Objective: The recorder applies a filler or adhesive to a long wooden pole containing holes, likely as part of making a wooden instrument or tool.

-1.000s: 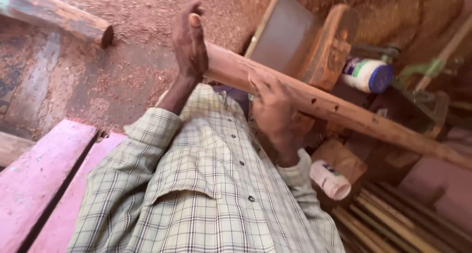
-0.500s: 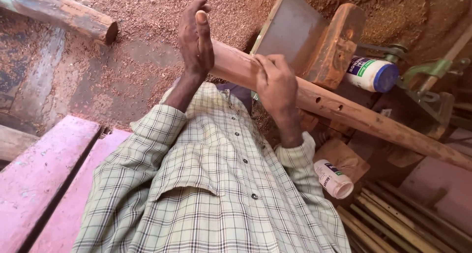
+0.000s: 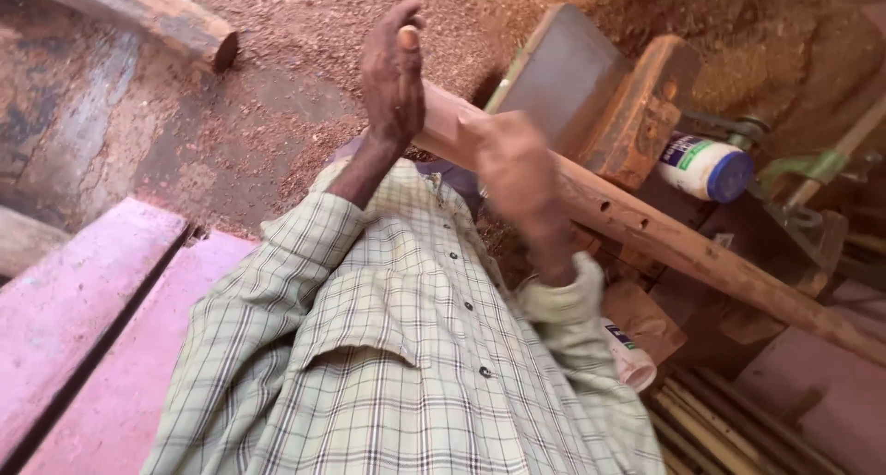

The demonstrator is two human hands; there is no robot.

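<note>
L grip [image 3: 392, 78] flat-open against long squared wooden post [image 3: 683, 249]; R grip [image 3: 517, 175] blurred, closure unclear.

One head camera looks steeply down, close over the checked shirt [image 3: 388, 346].

A pale green plaid shirt [image 3: 397, 364] is showing dark checks; the post [image 3: 664, 240] is glowing reddish-brown, the planks [image 3: 74, 318] looking pink, the jar [image 3: 706, 168] showing white with a blue lid.

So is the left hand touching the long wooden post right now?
Touching. The head view shows the left hand pressed flat against the near end of the wooden post, fingers straight, with no gap visible between palm and wood.
</note>
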